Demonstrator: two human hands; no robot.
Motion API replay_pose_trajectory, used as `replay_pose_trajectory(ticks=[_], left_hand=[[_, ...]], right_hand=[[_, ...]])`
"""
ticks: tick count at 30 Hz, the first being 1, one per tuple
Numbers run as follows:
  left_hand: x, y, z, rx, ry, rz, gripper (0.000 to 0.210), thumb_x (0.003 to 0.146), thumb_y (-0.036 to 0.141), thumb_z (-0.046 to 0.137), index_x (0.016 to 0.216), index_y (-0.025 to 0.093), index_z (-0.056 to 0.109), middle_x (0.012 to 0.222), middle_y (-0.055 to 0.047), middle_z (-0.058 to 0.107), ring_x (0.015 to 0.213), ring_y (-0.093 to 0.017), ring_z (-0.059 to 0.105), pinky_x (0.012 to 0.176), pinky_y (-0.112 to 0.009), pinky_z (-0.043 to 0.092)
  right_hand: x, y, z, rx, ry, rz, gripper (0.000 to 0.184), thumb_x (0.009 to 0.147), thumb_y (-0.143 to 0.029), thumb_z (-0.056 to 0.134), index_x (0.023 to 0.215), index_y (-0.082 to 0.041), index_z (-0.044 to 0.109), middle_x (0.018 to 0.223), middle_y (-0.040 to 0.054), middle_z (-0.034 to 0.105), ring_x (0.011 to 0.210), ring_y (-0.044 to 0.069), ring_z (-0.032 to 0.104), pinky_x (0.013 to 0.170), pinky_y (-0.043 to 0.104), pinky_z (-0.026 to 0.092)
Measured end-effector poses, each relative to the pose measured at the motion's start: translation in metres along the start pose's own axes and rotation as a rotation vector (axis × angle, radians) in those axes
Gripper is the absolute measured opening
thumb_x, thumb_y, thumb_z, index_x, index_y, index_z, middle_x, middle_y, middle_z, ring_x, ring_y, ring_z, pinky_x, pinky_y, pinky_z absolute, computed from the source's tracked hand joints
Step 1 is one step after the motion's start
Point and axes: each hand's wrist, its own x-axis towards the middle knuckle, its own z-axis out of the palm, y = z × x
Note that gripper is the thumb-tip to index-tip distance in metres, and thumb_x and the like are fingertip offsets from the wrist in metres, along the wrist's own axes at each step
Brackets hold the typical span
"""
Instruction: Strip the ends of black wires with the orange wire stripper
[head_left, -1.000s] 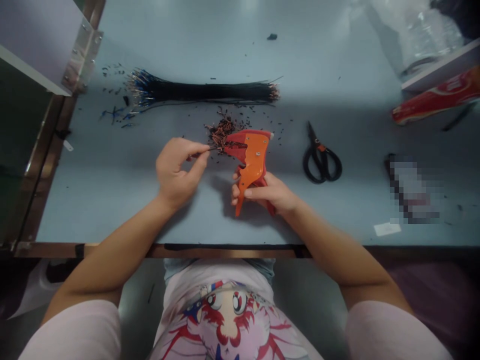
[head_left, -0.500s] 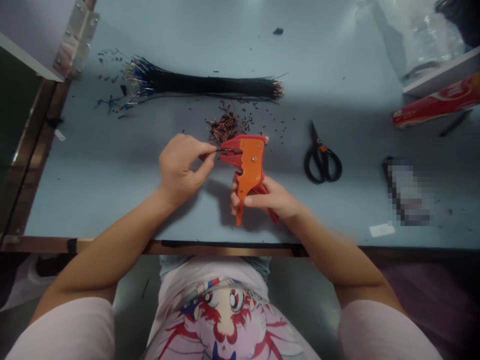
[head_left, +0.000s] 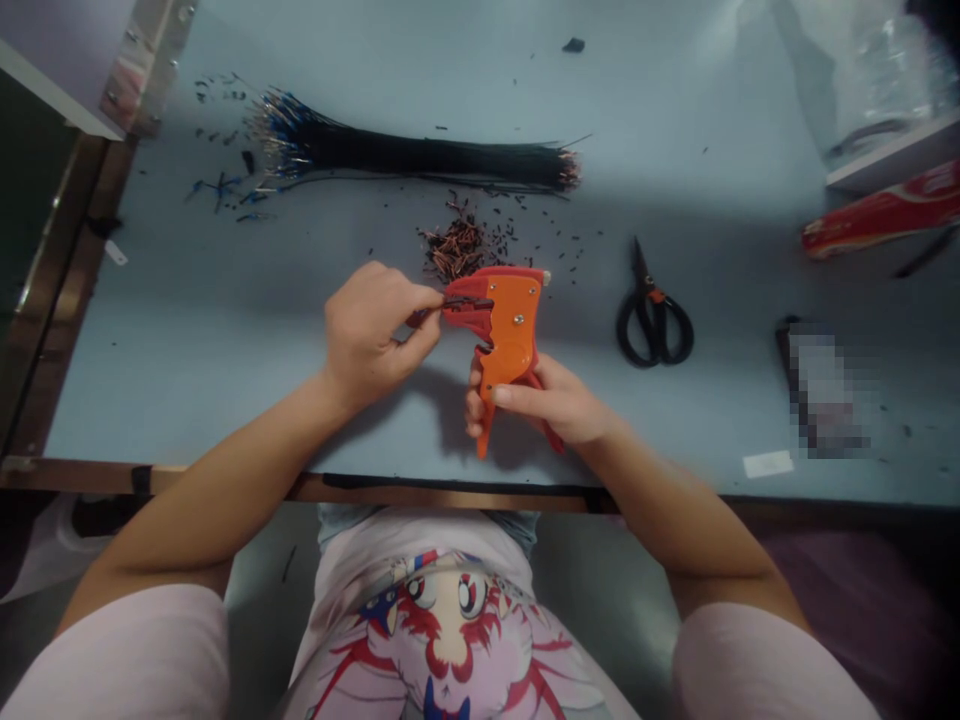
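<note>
My right hand [head_left: 551, 400] is wrapped round the grips of an orange and red wire stripper [head_left: 514, 320], whose jaws point left. At the jaw mouth, my left hand [head_left: 379, 325] pinches a short dark wire; most of it is hidden by the fingers, and its end lies between the jaws. Just beyond the jaws is a heap of short wire pieces [head_left: 454, 245] with coppery and black bits. Farther back lies a long bundle of black wires [head_left: 435, 155], with blue and metal ends on the left and bare copper ends on the right.
Black-handled scissors [head_left: 654, 325] lie to the right, tip away from me. Beyond them are a blurred-out dark object [head_left: 821, 390], a white label [head_left: 768, 464] and a red tube-shaped package [head_left: 877, 215]. Loose blue-ended bits [head_left: 221, 190] are scattered at the left.
My left fingertips have come closer to the stripper's jaws, with the wire between them. The whole view has shifted slightly. My right hand keeps its hold on the stripper.
</note>
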Motion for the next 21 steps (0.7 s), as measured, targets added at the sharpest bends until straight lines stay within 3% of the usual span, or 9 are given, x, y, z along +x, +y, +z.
replay_pose_trajectory(ticks=[12,21], left_hand=[[0.0027,0.0007,-0.0023,0.086,-0.002,0.044,0.008,0.080,0.017,0.056,0.074,0.021,0.059,0.057,0.002,0.055,0.057,-0.012,0.046,0.060,-0.029,0.037],[0.0018,-0.0001,-0.0023,0.136,-0.126,-0.008,0.013,0.083,0.019,0.050,0.074,0.018,0.059,0.059,0.000,0.052,0.058,-0.013,0.045,0.059,-0.029,0.035]], right_hand=[[-0.0001,-0.0021,0.0030,-0.042,0.059,0.018,0.025,0.083,-0.034,0.066,0.089,-0.012,0.055,0.067,0.0017,0.062,0.058,0.015,0.064,0.055,0.032,0.056],[0.0034,0.0039,0.0059,-0.064,0.060,0.017,0.027,0.086,-0.038,0.062,0.078,-0.015,0.050,0.058,-0.0026,0.054,0.050,0.012,0.057,0.050,0.028,0.053]])
